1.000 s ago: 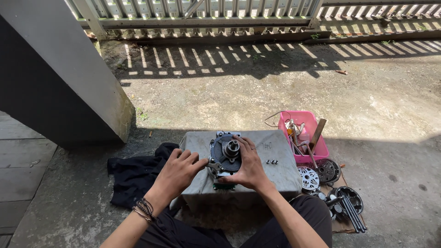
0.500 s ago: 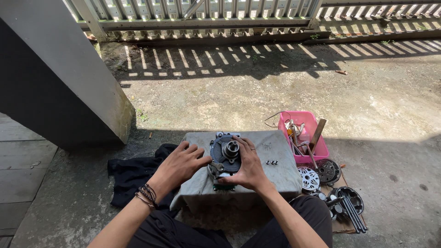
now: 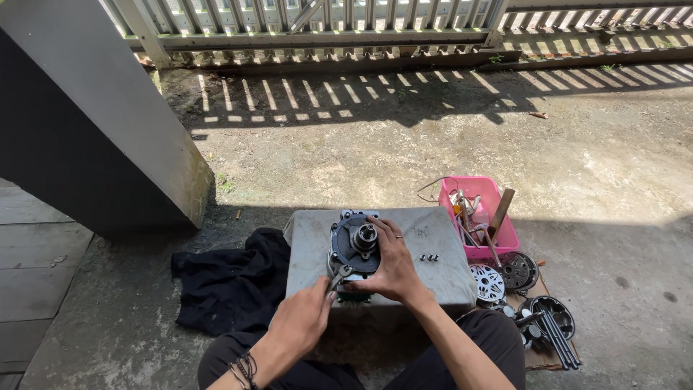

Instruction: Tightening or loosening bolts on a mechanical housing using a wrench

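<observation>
Motor housing (image 3: 355,249) sits mid-counter (image 3: 310,253), steadied by the right hand (image 3: 388,271); the left hand (image 3: 307,321) grips a wrench (image 3: 338,276) at its near edge. Three small bolts (image 3: 429,257) lie loose to the right, suggesting disassembly partly done

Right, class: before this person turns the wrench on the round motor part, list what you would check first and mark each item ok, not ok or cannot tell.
1. Round dark metal motor housing sits fully on the grey stone block: ok.
2. Right hand steadies the housing from its side: ok.
3. Left hand grips the small silver wrench: ok.
4. Wrench head seated squarely on a fastener: cannot tell, too small.
5. Three small loose bolts lie on the block, away from its edge: ok.
6. Black cloth lies on the ground beside the block, apart from the hands: ok.
</observation>
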